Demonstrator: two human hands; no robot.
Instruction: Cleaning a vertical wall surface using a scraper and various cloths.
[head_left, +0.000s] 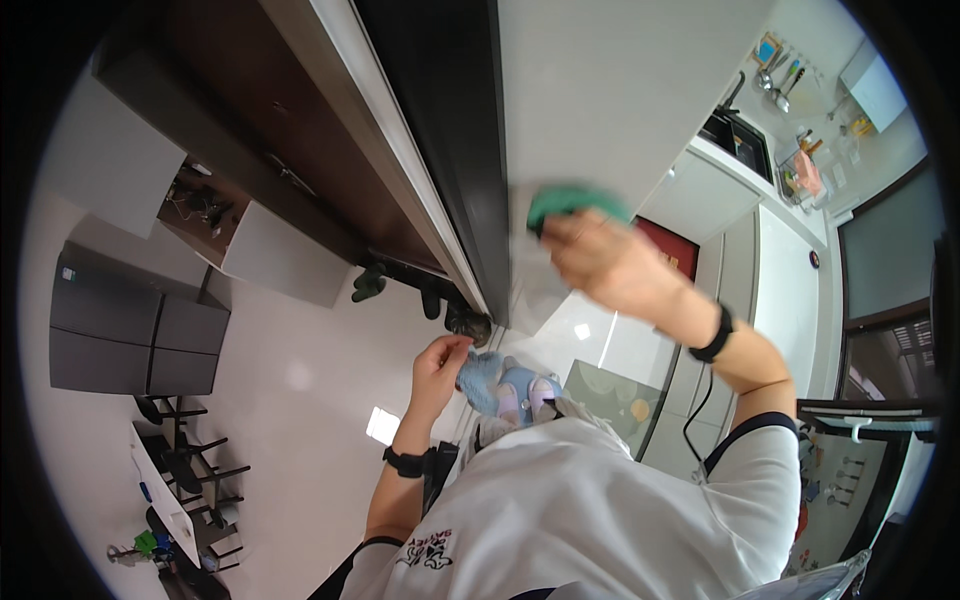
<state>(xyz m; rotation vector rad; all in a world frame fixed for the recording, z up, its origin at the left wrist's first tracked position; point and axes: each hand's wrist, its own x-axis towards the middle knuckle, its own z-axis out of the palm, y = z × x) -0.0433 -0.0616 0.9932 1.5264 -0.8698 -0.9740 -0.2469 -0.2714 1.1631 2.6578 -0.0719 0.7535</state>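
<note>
My right hand, blurred by motion, grips a green scrubbing pad or cloth in front of the white wall. Whether the green thing touches the wall, I cannot tell. Lower down, the fingertips of my left hand are pinched together at the top of a light blue fluffy cloth. My feet, in pale lavender slippers, stand on a small blue stool. A black door frame runs upright between my two hands.
Left of the frame is a dark brown door, with dark shoes at its foot. A grey refrigerator and a dining table with chairs lie farther left. To the right are a kitchen counter, a sink and a floor mat.
</note>
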